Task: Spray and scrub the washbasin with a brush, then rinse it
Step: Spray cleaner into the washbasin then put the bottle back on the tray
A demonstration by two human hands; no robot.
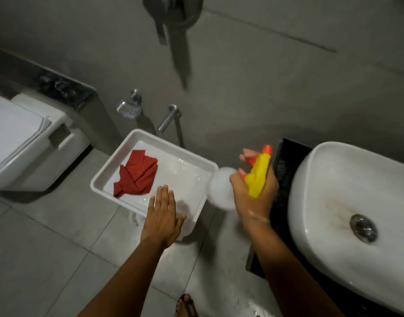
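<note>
Yellow plastic with an orange nozzle, the spray bottle (pixel 258 177) is clenched in the right hand (pixel 253 193), fingers (pixel 248 154) on the trigger, nozzle aimed toward twelve o'clock and away from the washbasin (pixel 333 179) at three o'clock; a squeeze now would likely wet the wall instead. The wet-looking grip could slip. The left hand (pixel 163 216) hovers flat and released over the white tray (pixel 109 177) at nine o'clock. The basin on its dark bench (pixel 281 170) shows brown staining beside the drain (pixel 363 227). No brush shows.
</note>
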